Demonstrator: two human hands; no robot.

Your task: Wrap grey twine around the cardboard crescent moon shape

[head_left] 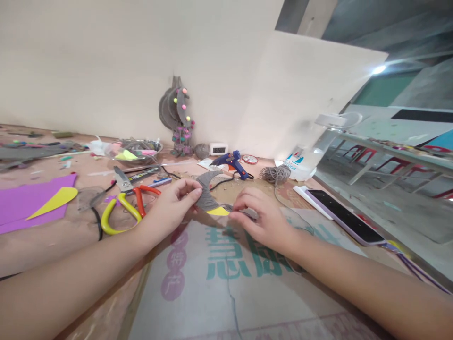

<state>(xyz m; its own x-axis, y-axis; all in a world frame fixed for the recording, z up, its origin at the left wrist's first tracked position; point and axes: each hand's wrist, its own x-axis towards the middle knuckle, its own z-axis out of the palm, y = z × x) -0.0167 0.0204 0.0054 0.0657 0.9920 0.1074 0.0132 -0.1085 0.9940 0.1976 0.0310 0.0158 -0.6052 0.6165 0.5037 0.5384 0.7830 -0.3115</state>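
My left hand point(182, 199) pinches the left side of a crescent shape point(208, 189) wound with grey yarn. A bare yellow part point(218, 211) shows along its lower edge. At the right end of the crescent, my right hand point(260, 215) is closed, with thumb and fingers together on the grey yarn there. A strand of yarn point(295, 218) runs from near my right hand back to a grey yarn ball point(276, 174). Both hands are above a printed board point(198, 302), on which another thin strand point(231, 295) lies.
Left of my arm lie yellow-handled scissors point(120, 208), orange-handled pliers point(139, 198) and purple sheets point(33, 200) with a yellow cutout point(56, 202). A blue glue gun point(235, 165), a clock point(218, 149) and a hanging ornament point(177, 113) are behind. A bottle point(311, 151) and phone point(345, 216) stand right.
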